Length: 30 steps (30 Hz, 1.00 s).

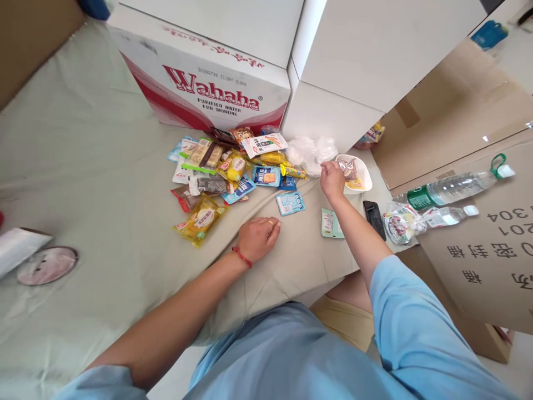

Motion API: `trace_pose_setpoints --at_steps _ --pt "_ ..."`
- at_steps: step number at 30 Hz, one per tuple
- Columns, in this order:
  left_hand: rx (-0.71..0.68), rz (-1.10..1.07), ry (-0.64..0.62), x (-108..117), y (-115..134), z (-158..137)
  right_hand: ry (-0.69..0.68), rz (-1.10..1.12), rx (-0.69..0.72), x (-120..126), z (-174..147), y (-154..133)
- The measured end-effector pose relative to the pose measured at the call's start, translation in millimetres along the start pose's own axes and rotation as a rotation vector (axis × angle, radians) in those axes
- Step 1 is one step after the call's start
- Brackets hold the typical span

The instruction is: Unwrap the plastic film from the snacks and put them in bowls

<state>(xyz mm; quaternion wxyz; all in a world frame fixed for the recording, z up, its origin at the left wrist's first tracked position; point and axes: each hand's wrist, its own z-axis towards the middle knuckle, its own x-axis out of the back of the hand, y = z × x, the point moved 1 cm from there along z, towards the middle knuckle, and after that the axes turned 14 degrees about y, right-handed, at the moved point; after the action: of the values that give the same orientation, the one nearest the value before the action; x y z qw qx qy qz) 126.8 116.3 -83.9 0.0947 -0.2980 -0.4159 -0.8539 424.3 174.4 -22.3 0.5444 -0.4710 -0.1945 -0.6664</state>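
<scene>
My left hand point(259, 239), with a red cord bracelet and a ring, rests on the greenish cloth with its fingers curled in. Nothing shows in it. Just beyond it lies a small light-blue snack packet point(290, 203). My right hand point(333, 179) is closed at the left side of a white bowl point(365, 176), close to a crumpled clear plastic bag point(312, 154). Its fingertips are hidden, so what they pinch cannot be made out. Inside the bowl is a brown-and-yellow snack packet point(348, 168). A mint-green packet point(331, 223) lies below my right forearm.
A pile of snack packets point(235, 166) lies before a Wahaha water carton point(212, 91). A yellow cake packet point(202, 219) is at its near edge. On the right are a black phone point(374, 220), a large bottle point(453, 186), a smaller bottle point(449, 215) and a cardboard box point(478, 261).
</scene>
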Motion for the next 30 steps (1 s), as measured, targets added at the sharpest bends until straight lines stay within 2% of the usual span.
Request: trace_pose_setpoints --at_steps 6,8,10,12,13,14,17,19,22,25,30 --pt "-0.069 -0.004 -0.115 -7.4 -0.4 -0.8 -0.195 -0.08 -0.083 -16.5 6.1 -13.6" --pt "-0.068 -0.021 -0.093 -6.2 0.5 0.6 -0.118 -0.027 -0.132 -9.9 -0.7 -13.4" --pt "-0.041 -0.088 -0.022 -3.3 2.6 2.4 0.02 0.12 -0.181 4.5 -13.8 -14.4" --pt "0.031 -0.184 0.074 0.1 5.3 3.5 0.122 0.371 -0.294 24.0 -35.6 -18.5" --pt "0.088 -0.233 0.119 1.6 6.8 3.5 0.127 0.534 -0.383 34.1 -49.7 -22.3" --pt "0.152 -0.282 0.155 2.9 8.2 3.1 0.09 0.71 -0.496 43.4 -65.5 -27.3" --pt "0.287 -0.42 0.206 4.9 12.3 0.7 -0.158 1.158 -0.853 62.1 -115.7 -48.4" --pt "0.267 -0.477 0.213 5.4 14.4 -0.4 -0.297 1.305 -1.049 65.3 -143.2 -62.7" --pt "0.149 -0.47 0.149 5.7 15.5 -0.5 -0.439 1.366 -1.269 59.9 -167.2 -76.6" --pt "0.048 -0.467 0.038 6.2 15.4 0.1 -0.484 1.383 -1.376 53.3 -173.9 -80.8" --pt "0.06 -0.431 0.028 6.5 16.2 -1.5 -0.472 1.426 -1.324 52.8 -173.5 -80.7"
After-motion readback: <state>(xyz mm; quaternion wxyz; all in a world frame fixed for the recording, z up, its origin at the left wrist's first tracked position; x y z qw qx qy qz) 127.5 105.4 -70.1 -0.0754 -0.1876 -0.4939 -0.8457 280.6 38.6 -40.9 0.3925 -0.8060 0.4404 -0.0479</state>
